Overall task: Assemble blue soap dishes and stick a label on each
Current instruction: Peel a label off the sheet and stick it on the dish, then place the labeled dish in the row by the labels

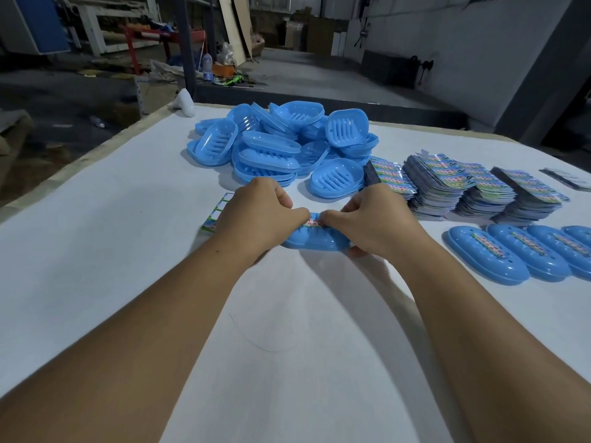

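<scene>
An assembled blue soap dish (315, 242) lies on the white table (128, 251) in front of me. My left hand (256, 215) and my right hand (371, 225) grip its two ends, fingers curled over it. Between the thumbs a red-and-white label (314, 223) shows on the dish's top. Much of the dish is hidden under my hands.
A heap of loose blue dish parts (281, 145) lies behind my hands. Stacks of label sheets (463, 187) stand at the right. A row of finished labelled dishes (518, 254) lies at the far right. One label sheet (216, 215) peeks out left of my left hand.
</scene>
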Demonstrator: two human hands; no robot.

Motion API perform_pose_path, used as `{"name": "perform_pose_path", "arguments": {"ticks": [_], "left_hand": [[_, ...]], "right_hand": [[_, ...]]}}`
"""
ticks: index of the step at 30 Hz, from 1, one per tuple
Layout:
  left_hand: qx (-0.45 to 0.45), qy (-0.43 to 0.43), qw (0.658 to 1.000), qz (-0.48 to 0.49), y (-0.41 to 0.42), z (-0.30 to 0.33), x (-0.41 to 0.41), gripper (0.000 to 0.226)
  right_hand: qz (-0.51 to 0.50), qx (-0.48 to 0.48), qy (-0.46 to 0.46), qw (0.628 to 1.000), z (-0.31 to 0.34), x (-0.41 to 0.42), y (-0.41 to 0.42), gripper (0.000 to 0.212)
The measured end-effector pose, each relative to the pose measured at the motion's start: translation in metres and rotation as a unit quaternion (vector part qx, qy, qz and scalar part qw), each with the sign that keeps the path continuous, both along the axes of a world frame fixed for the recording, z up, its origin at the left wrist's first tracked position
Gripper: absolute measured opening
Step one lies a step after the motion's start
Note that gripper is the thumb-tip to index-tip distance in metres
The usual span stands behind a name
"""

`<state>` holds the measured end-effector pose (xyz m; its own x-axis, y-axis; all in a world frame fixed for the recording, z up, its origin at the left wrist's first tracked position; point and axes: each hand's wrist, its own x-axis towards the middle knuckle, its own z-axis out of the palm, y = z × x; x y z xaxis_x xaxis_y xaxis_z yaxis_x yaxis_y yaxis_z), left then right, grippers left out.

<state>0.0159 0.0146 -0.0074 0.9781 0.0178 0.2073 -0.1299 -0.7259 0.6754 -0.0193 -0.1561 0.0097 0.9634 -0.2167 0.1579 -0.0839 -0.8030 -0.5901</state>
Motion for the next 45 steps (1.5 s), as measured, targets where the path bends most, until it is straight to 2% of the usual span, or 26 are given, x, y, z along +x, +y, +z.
{"name": "perform_pose_path", "arguments": {"ticks": [3,5,8,11,14,17,22,26,31,34,37,42,45], "left_hand": [[-0.053,0.008,0.999,0.009,0.001,0.001,0.0,0.022],[-0.077,-0.001,0.997,0.015,0.003,0.005,0.0,0.019],[-0.09,-0.018,0.996,0.016,0.006,0.011,-0.001,0.018],[-0.057,-0.037,0.997,0.024,0.01,0.014,-0.003,0.018],[0.042,-0.064,0.996,0.046,0.016,0.013,-0.004,0.019],[0.136,-0.078,0.986,0.058,0.022,0.013,-0.006,0.021],[0.21,-0.093,0.971,0.067,0.031,0.013,-0.007,0.023],[0.224,-0.097,0.968,0.063,0.036,0.011,-0.004,0.026],[0.238,-0.102,0.963,0.081,0.042,0.004,0.0,0.028],[0.234,-0.11,0.962,0.086,0.05,-0.007,0.01,0.029],[0.234,-0.122,0.96,0.093,0.062,-0.026,0.03,0.035],[0.222,-0.124,0.963,0.09,0.075,-0.062,0.064,0.05],[0.214,-0.11,0.967,0.087,0.077,-0.062,0.063,0.05]], "right_hand": [[0.012,-0.011,-0.044,0.999,-0.001,0.001,-0.007,0.036],[0.069,-0.004,-0.049,0.996,0.0,-0.001,-0.009,0.025],[0.161,-0.003,0.014,0.987,-0.005,-0.006,-0.004,0.064],[0.179,-0.015,0.022,0.984,-0.009,-0.01,0.004,0.072],[0.12,-0.091,-0.008,0.989,-0.002,-0.017,0.0,0.073],[0.012,-0.169,-0.012,0.985,0.007,-0.03,-0.016,0.073],[-0.131,-0.184,0.046,0.973,0.003,-0.061,-0.05,0.066],[-0.175,-0.191,0.074,0.963,-0.003,-0.078,-0.062,0.065],[-0.19,-0.182,0.064,0.963,-0.004,-0.081,-0.064,0.056],[-0.202,-0.16,0.06,0.964,-0.005,-0.081,-0.069,0.06],[-0.216,-0.142,0.055,0.964,-0.006,-0.081,-0.077,0.062],[-0.244,-0.118,0.048,0.961,-0.005,-0.081,-0.094,0.052],[-0.257,-0.107,0.044,0.959,-0.006,-0.081,-0.102,0.051]]}}
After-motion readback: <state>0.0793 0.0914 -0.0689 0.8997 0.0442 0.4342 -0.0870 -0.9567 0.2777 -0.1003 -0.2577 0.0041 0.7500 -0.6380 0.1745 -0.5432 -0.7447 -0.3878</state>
